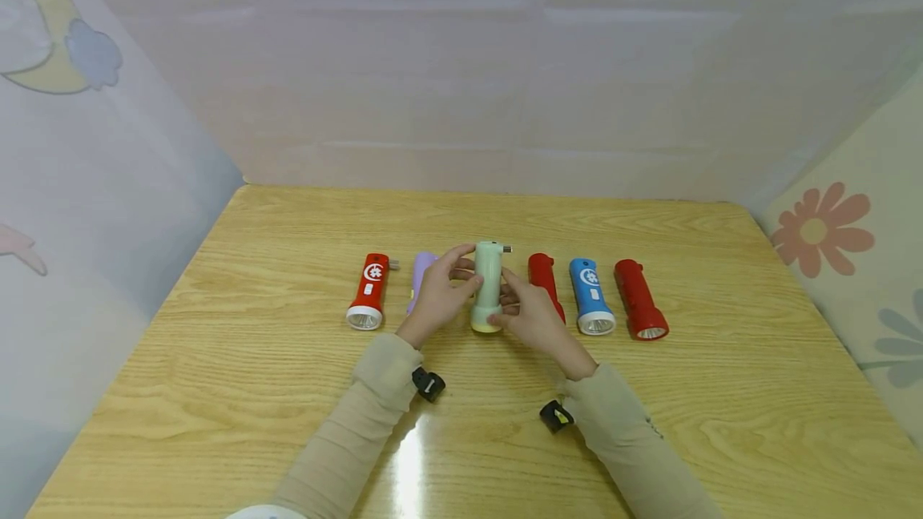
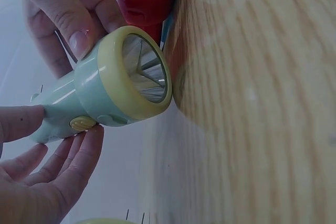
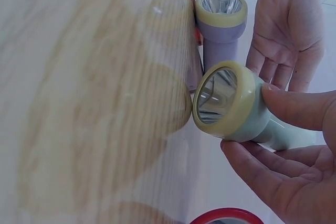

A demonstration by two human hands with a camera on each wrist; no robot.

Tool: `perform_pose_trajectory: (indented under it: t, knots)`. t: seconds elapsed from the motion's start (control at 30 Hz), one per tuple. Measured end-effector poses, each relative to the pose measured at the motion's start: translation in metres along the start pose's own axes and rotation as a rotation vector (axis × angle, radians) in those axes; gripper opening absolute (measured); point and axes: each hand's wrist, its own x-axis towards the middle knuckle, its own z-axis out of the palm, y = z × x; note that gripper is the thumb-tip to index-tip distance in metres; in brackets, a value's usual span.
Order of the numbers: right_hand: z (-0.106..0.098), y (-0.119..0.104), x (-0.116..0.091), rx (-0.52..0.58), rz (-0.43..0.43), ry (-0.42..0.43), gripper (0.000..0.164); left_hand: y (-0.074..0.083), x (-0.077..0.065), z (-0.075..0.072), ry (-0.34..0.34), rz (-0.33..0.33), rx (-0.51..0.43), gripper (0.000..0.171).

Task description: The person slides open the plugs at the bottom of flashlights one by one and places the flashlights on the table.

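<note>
A pale green flashlight (image 1: 489, 279) with a yellow rim is in the middle of the row, with small metal prongs (image 1: 508, 249) sticking out near its far end. My left hand (image 1: 441, 291) holds its body between thumb and fingers. With thumb and fingers, my right hand (image 1: 535, 315) grips it near the lamp head. In the left wrist view the clear lens (image 2: 144, 69) and a yellow switch (image 2: 83, 124) show; the rim touches or nearly touches the table. Partly behind my left hand lies a purple flashlight (image 1: 422, 269), and a red flashlight (image 1: 544, 275) lies beside my right hand.
A red-and-white flashlight (image 1: 370, 288) lies at the left of the row. To the right are a blue flashlight (image 1: 590, 295) and another red flashlight (image 1: 640, 299). Pale cloth (image 1: 476, 102) hangs behind the wooden table (image 1: 303, 391), with patterned cloth along both sides.
</note>
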Motion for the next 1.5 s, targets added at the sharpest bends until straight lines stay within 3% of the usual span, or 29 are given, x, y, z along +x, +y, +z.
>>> perform_pose_trajectory:
  t: [1.03,1.5]
  knots:
    - [0.0015,-0.0026,-0.0038,-0.046,-0.050,-0.001,0.071,-0.0045,0.0048,0.0055,0.021,0.005,0.043,0.058]
    - [0.0027,-0.0017,-0.0030,-0.032,-0.020,-0.010,0.070,-0.0029,0.0040,0.0056,0.021,-0.049,0.042,0.057]
